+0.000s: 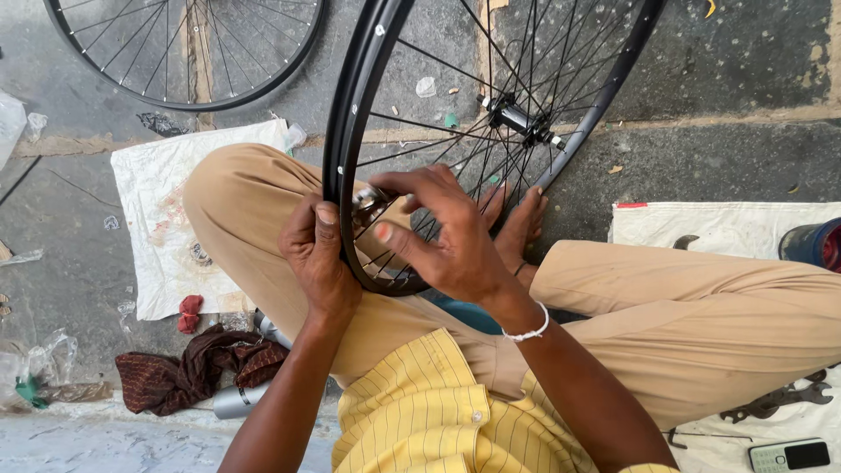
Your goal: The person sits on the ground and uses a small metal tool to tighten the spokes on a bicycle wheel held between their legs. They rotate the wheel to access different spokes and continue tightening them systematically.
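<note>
Wheel: black rim (pixel 340 131) with thin spokes (pixel 438 131) and a hub (pixel 517 118), stood on edge across the lap of a seated person, its low arc resting between the knees so both hands can reach one spot.
Left hand: left hand (pixel 317 258) wraps the rim at about 7 o'clock of the wheel, fingers curled shut round it, thumb on the outer edge; the clasp seems meant to steady the wheel.
Right hand: right hand (pixel 442 232) reaches through from the 4 o'clock side, fingers half closed and pinching a small metal tool (pixel 368 200) set on a spoke end just inside the rim; whether it fully clamps I cannot tell.
Legs: tan trousers (pixel 701 307), knees spread, a bare foot (pixel 517 223) under the spokes, bracing the wheel.
Shirt: yellow striped (pixel 429 412), at 6 o'clock.
Second wheel: another rim (pixel 188 52) lies flat at 11 o'clock, well apart.
Cloths: white cloth (pixel 162 210) at 9 o'clock; dark rag (pixel 188 372) at 8 o'clock, beside a grey can (pixel 235 400).
Right side: white sheet (pixel 727 228) at 3 o'clock with a blue tub (pixel 815 243); spanners (pixel 780 401) and a phone (pixel 788 455) at 5 o'clock, within reach.
</note>
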